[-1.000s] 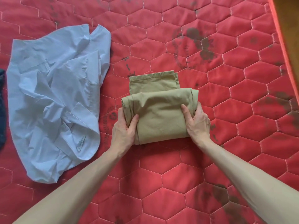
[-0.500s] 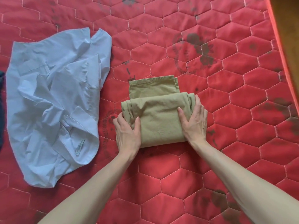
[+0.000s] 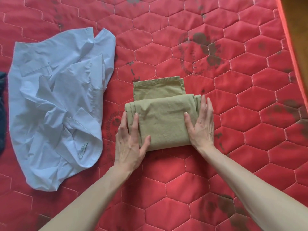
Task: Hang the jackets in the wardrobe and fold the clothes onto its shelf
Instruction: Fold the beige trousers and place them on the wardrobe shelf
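A khaki garment [image 3: 163, 120] lies folded into a thick rectangle on the red quilted mattress [image 3: 241, 152], with one flat end sticking out at its far side. My left hand [image 3: 129, 144] lies flat on its left edge, fingers straight, thumb on top of the cloth. My right hand [image 3: 201, 127] presses on its right edge the same way, thumb on top and fingers along the side. A crumpled pale blue shirt [image 3: 55, 104] lies unfolded to the left, apart from both hands. No wardrobe or hanger is in view.
A dark garment [image 3: 2, 110] shows at the far left edge beside the blue shirt. The mattress's right border meets a brown wooden surface [image 3: 298, 30] at the top right. Dark printed marks dot the red fabric.
Both hands went from gripping the khaki bundle's near corners to lying flat on its sides, sliding forward along the edges. The bundle looks flatter. The blue shirt has not moved.
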Demonstrator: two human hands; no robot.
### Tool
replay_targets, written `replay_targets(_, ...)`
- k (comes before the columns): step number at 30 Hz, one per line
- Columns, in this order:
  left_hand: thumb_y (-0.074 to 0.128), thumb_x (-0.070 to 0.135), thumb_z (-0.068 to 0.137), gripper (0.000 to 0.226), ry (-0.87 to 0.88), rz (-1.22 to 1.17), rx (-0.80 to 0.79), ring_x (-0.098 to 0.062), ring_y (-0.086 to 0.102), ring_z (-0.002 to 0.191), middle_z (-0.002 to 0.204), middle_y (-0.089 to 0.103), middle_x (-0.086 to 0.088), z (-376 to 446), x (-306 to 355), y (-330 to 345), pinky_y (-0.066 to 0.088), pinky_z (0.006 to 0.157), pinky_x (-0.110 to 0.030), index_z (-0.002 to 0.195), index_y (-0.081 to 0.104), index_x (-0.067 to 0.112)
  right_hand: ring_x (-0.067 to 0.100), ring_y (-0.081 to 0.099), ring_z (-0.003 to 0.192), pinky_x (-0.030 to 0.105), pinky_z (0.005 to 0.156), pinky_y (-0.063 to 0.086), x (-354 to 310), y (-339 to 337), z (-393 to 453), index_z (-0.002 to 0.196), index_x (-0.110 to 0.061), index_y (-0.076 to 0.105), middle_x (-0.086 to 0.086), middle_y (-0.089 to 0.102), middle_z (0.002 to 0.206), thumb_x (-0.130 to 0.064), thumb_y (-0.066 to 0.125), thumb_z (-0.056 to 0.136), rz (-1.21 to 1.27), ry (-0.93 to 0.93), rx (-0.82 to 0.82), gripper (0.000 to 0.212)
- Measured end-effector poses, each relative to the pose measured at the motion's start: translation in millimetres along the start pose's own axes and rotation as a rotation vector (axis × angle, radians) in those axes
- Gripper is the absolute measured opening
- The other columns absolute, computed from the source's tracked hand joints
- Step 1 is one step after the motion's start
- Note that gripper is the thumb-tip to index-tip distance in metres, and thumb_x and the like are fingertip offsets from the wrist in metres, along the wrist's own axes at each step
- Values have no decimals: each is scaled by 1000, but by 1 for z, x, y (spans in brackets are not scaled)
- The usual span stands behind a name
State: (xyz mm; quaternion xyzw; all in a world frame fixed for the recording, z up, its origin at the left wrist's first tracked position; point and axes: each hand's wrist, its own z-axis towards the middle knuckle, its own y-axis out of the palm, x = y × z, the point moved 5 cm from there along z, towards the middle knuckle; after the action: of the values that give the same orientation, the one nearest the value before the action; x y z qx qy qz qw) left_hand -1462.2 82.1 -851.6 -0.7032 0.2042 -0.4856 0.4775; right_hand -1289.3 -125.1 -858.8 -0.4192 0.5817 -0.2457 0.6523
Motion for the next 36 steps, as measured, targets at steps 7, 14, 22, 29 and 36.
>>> replay_targets(7,46,59,98,81,-106,-53,-67,-32,26,151,172,9,-12,-2,0,4,26,121,-47,167,10,34,26,28,154,42,127,21,7,4,-4,167,-22,12,5,31,168,-63,39,100,21,33,-59,83)
replay_targets(14,57,56,93,80,-202,-160,-51,-30,36,137,155,32,-9,4,5,2,34,117,-49,161,20,35,21,19,157,46,124,21,6,5,-2,166,-23,13,6,30,168,-57,46,104,-6,81,-131,78)
replay_targets(22,88,40,76,82,-682,-598,-41,-18,64,111,117,63,3,27,1,-8,51,102,-37,137,36,21,21,44,140,32,114,32,-10,-6,2,161,-18,29,6,47,153,-39,67,99,257,190,-198,76)
replay_targets(29,91,34,69,55,-909,-818,-271,-23,75,97,106,78,-2,34,-9,-14,63,86,-51,116,71,16,14,73,101,34,88,60,-6,-15,5,125,-18,66,-3,75,115,-45,86,80,550,559,-507,57)
replay_targets(36,85,27,82,23,-1058,-892,-568,-21,74,66,76,78,-4,12,8,-51,58,63,-34,96,74,13,16,78,91,30,76,58,-21,-43,-26,114,-19,74,-3,81,99,-45,82,85,635,643,-661,40)
